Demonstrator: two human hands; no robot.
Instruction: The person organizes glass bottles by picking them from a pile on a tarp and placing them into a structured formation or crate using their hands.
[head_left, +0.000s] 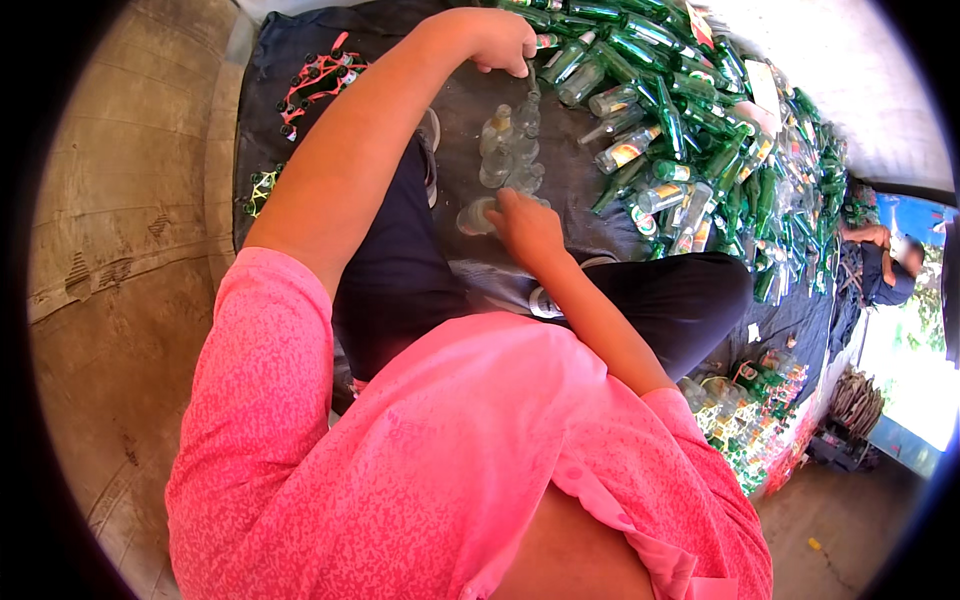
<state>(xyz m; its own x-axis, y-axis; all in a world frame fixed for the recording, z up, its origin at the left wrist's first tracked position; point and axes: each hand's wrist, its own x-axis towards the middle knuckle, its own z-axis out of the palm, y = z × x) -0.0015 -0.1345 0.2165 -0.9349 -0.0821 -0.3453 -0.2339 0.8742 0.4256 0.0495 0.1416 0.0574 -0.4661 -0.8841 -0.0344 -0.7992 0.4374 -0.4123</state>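
My left hand (506, 41) reaches far forward, its curled fingers at the neck of a clear glass bottle (529, 112). Closer to my body, my right hand (531, 229) grips another clear glass bottle (474, 217), whose neck is hidden under the fingers. Between the two hands several clear glass bottles (496, 161) stand grouped together on a dark ground sheet (457, 97). To the right of my hands lies a large heap of mostly green glass bottles (675, 112), mixed with some clear ones, many bearing labels.
Green bottles tied with pink strapping (319, 79) stand at the left, near a yellow-tied bundle (262, 187). More tied bottles (742, 397) stand at the right behind my knee. A wall (127, 247) bounds the left side. Another person (885, 259) sits at the far right.
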